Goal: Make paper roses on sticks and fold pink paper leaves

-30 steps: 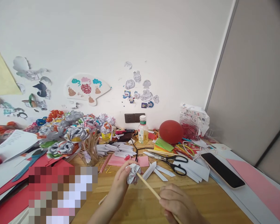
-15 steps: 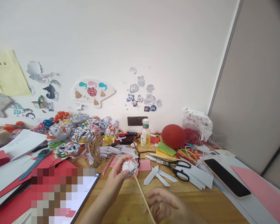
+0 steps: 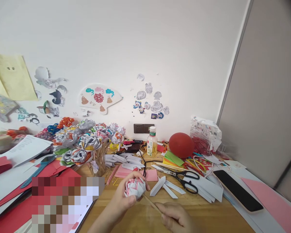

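Note:
My left hand [image 3: 126,197] is closed round a white and pink folded paper flower [image 3: 135,188], thumb in front and fingers over the top. A thin wooden stick [image 3: 148,201] runs from the flower down to the right. My right hand [image 3: 173,217] grips the stick's lower part between thumb and fingers. Folded white paper strips [image 3: 168,187] lie on the wooden table [image 3: 135,220] just right of the flower. Behind it are pink paper pieces [image 3: 151,175].
Black-handled scissors [image 3: 189,183], a drink bottle [image 3: 151,142], a red balloon [image 3: 181,145] and a dark phone [image 3: 237,191] lie to the right. Finished paper flowers [image 3: 91,140] stand in a bunch at left. A lit screen [image 3: 89,194], partly pixelated, sits near my left arm.
My right hand, loose and blurred beside the stick before, has closed on it. My left hand and the flower have come slightly nearer, and more of the flower's front shows.

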`<state>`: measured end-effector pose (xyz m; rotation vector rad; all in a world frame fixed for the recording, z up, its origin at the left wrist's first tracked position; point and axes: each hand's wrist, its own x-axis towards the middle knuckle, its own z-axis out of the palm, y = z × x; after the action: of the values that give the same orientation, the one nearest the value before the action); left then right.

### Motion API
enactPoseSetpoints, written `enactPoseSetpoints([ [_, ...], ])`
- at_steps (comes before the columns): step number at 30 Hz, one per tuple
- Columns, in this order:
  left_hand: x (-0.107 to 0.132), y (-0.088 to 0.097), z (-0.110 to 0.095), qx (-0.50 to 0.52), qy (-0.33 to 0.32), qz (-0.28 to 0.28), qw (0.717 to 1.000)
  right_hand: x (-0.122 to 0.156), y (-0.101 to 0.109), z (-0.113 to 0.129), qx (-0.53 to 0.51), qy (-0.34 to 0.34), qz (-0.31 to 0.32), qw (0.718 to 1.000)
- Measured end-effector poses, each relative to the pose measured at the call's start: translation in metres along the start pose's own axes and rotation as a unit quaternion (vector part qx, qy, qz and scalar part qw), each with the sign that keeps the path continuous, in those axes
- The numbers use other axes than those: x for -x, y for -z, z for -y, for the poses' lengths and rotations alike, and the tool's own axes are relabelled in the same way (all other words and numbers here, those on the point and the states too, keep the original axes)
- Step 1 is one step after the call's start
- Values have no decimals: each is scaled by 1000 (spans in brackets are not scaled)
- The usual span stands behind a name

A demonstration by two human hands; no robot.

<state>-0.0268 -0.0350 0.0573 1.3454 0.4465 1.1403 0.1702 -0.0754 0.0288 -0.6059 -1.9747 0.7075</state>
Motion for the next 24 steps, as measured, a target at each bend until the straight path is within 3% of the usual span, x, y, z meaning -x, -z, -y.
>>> enactPoseSetpoints([
  [6,4,2,-16,-108,1,71,992,5,13,-6,10,-31,80,996],
  [9,3,-2,-12,-104,-17,51,993,8,15,-12,68,-39,38,996],
  [13,1,-8,1,-49,-66,22,996,6,15,-15,134,15,-41,990],
  [19,2,-12,31,5,-107,49,993,8,16,-22,264,78,-80,958],
  [24,7,-19,21,-9,-73,63,995,11,15,-27,287,110,-61,950],
])
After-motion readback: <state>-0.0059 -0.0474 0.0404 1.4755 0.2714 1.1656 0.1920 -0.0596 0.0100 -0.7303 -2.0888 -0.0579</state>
